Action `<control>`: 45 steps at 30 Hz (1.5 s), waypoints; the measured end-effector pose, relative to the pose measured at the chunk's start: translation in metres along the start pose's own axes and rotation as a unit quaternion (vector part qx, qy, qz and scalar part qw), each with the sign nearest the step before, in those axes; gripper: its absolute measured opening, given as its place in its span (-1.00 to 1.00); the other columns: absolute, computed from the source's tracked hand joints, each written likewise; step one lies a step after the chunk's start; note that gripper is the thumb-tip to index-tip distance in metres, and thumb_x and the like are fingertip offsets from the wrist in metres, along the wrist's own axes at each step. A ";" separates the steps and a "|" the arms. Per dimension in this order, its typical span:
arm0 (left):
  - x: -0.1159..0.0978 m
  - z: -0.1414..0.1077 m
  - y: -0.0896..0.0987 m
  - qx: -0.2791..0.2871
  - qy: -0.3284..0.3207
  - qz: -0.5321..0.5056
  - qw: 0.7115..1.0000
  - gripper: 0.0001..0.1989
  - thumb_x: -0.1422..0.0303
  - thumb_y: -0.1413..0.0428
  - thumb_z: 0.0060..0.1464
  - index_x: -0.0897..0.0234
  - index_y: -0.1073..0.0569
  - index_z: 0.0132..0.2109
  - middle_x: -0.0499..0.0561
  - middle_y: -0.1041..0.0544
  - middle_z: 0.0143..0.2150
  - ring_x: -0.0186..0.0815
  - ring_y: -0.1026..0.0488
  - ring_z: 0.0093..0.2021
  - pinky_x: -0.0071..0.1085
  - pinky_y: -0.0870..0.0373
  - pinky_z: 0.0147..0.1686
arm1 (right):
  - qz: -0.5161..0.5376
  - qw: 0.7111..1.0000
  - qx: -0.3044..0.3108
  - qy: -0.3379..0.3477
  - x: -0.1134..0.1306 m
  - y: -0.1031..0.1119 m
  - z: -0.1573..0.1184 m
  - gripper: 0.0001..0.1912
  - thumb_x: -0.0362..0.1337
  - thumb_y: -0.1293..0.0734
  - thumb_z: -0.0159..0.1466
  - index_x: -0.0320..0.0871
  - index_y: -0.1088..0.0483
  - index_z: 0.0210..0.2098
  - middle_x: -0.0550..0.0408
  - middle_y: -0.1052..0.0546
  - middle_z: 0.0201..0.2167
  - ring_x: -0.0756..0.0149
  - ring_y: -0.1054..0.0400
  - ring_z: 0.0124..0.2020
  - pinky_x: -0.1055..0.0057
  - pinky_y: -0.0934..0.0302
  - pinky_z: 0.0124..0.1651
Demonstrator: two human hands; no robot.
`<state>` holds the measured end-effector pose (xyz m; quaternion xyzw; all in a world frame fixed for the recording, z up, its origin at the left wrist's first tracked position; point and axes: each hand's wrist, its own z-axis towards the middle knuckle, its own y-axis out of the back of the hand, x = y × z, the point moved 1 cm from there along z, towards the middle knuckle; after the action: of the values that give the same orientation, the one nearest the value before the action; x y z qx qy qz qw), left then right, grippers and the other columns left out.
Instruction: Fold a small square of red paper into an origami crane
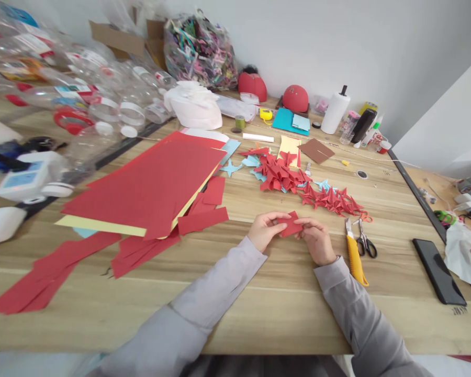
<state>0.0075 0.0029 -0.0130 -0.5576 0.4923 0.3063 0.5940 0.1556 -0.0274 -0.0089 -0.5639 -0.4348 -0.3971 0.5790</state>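
Taking the small red paper [288,226] as the clock's centre, with 12 toward the wall, the left hand [262,230] pinches its 9 o'clock edge between thumb and fingers; the right hand [317,240] pinches its 3 o'clock edge with its fingertips; whether the paper touches the tabletop [282,314] I cannot tell. Folded red stars [278,175] heap at 12; a row of red stars [332,200] runs at 2; black-handled scissors [362,239] lie at 3, and the yellow-handled cutter [354,255] at 4, just beside the right sleeve [335,277], leaving little room there; red strips [204,220] reach out at 9, apart from the left hand; large red sheets [153,180] spread between 9 and 10; toward 6, wood runs between the sleeves to the straight front edge.
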 end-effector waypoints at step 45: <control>0.007 -0.002 -0.002 0.033 0.053 0.021 0.998 -0.70 0.33 -0.22 -0.21 0.39 -0.53 -0.27 0.00 -0.50 -0.55 -0.43 -0.38 -0.58 -0.48 -0.33 -0.54 | -0.103 0.991 -0.056 0.057 0.004 0.001 0.002 -0.97 -0.34 -0.36 0.00 -0.11 -0.45 -0.51 0.23 -0.43 -0.60 0.46 -0.27 -0.59 0.47 -0.19 -0.46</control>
<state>0.0113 -0.0006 -0.0187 -0.5431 0.5444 0.2724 0.5783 0.1577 -0.0249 -0.0058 -0.5238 -0.4339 -0.5097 0.5268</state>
